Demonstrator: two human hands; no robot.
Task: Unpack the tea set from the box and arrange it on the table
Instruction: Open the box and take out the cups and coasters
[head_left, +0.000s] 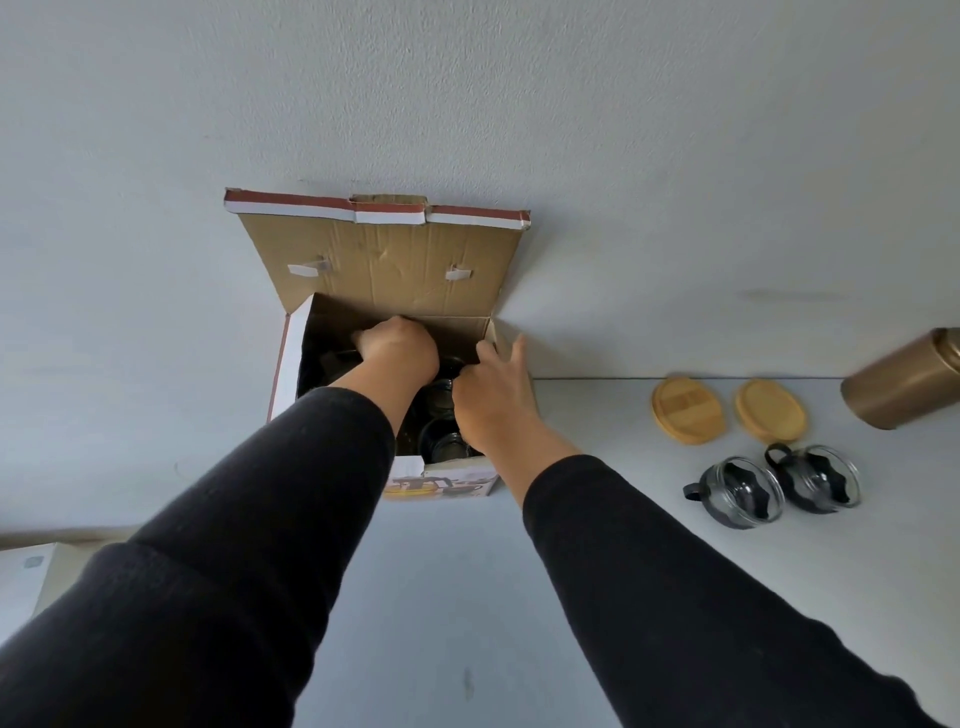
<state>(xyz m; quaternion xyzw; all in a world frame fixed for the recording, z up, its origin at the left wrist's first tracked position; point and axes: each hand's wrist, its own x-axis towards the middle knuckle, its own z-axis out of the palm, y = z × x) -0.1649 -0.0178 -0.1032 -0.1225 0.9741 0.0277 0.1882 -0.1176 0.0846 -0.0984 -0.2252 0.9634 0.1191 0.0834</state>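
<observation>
The left hand (397, 345) is curled down inside the box (291, 364), gripping something dark I cannot identify; the right hand (493, 395) reaches in beside it, fingers loose, thumb near a glass (441, 441); lift straight up, clear of the walls; two cups (740, 491) and two lids (688, 410) already sit near the tabletop's (467, 597) far right edge.

box (291, 364) mouth crowded by both arms, raised lid (384, 260) behind, bare table (441, 597) in front
</observation>
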